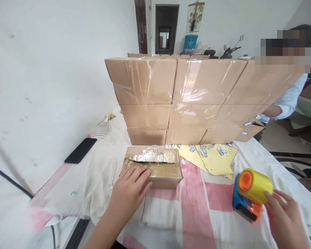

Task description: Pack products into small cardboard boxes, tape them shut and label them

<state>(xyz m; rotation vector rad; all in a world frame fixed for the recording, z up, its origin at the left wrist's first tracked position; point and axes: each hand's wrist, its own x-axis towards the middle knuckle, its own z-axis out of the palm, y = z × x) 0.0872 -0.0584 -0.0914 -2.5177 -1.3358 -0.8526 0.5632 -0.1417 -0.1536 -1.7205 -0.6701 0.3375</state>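
Observation:
My left hand (133, 183) lies with its fingers stretched across the near left part of a small cardboard box (166, 171). Clear tape glints along the top of that box, and a dark gap shows between its flaps. At the right, my right hand (285, 212) grips the side of a tape dispenser (250, 195). It has a blue and orange body and a yellow roll with an orange hub. Part of the grip is hidden behind the roll.
A wall of stacked, taped cartons (171, 100) stands behind the small box. Yellow sheets with small labels (209, 157) lie before it. At the left are a black phone-like slab (80, 150) and a dotted pouch (101, 130). A person in a light sleeve (291, 100) is at the right.

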